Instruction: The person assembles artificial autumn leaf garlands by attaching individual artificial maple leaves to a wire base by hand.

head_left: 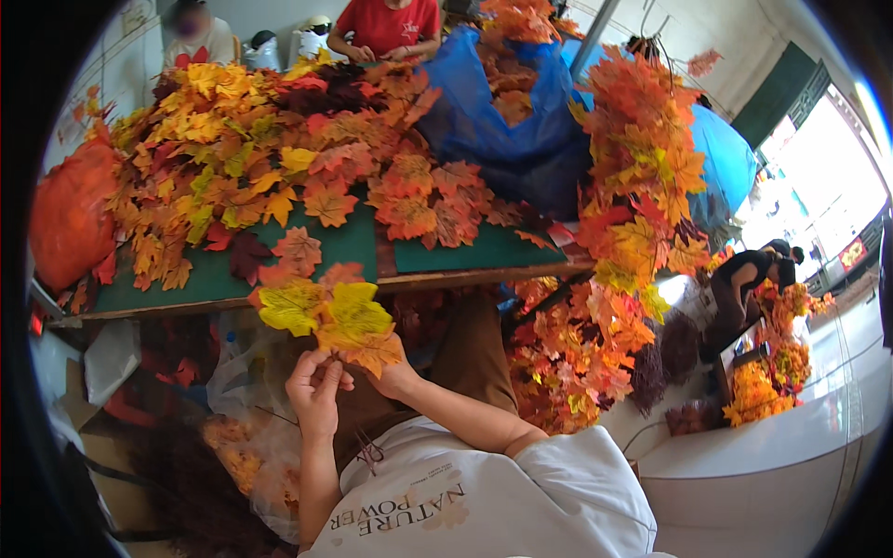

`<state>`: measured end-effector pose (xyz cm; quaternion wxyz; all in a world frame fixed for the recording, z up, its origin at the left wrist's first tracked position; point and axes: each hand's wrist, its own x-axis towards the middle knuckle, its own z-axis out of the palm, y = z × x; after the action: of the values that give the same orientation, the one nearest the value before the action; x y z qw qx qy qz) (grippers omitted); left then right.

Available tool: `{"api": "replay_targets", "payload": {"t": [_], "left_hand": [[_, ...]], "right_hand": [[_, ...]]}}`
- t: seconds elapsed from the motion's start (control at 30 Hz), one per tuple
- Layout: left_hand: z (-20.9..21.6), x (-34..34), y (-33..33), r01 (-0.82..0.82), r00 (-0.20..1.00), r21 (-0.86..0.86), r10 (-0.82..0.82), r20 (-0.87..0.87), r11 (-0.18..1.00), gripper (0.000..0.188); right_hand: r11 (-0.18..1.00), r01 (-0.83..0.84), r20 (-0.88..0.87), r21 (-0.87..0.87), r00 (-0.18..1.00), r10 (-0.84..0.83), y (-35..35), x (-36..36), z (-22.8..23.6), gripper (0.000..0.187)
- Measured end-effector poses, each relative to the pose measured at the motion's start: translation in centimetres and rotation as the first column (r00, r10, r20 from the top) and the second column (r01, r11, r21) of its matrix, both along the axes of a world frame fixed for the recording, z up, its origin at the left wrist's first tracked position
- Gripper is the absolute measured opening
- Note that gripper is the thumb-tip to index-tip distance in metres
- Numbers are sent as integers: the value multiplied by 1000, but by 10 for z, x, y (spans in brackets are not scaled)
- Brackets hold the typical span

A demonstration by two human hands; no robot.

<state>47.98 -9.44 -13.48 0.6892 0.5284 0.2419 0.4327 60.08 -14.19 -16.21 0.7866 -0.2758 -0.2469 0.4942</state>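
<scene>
In front of my lap I hold a small spray of artificial maple leaves (352, 314), yellow, orange and reddish. My left hand (314, 386) is closed at its base, thumb against the fingers. My right hand (397, 375) grips the spray from the right side, its fingers partly hidden behind an orange leaf. Just beyond, the table's green top (344, 256) carries a large heap of loose maple leaves (233, 139) in yellow, orange, red and dark maroon.
A blue bag (507, 153) with leaves inside stands on the table. To its right hangs a thick leaf garland (642, 177). A red bag (70, 214) sits at the left. Clear plastic bags (246, 372) lie below. Other people are at the far side and right.
</scene>
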Motion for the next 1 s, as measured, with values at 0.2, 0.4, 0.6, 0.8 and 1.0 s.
{"api": "replay_targets", "payload": {"t": [0.2, 0.4, 0.6, 0.8, 1.0], "left_hand": [[-2, -3, 2, 9, 993, -65, -2, 117, 998, 14], [-13, -6, 1, -59, 994, -95, 68, 90, 994, 17], [-23, -2, -2, -76, 994, -129, 86, 71, 989, 18], [-30, 7, 0, -75, 996, -90, 79, 41, 993, 17], [-27, 2, 6, -1, 985, -290, 50, 163, 957, 12]], "right_hand": [[1000, 1, -114, -2, 994, -1, -1, -4, -3, 23], [999, 28, -5, -38, 1000, -28, 1, -11, -2, 17], [986, 166, 571, 4, 809, -139, -9, -6, 27, 14], [1000, 4, 157, 19, 988, -7, -5, 3, -16, 26], [989, -89, 230, -119, 967, 115, 4, 18, -11, 16]]}}
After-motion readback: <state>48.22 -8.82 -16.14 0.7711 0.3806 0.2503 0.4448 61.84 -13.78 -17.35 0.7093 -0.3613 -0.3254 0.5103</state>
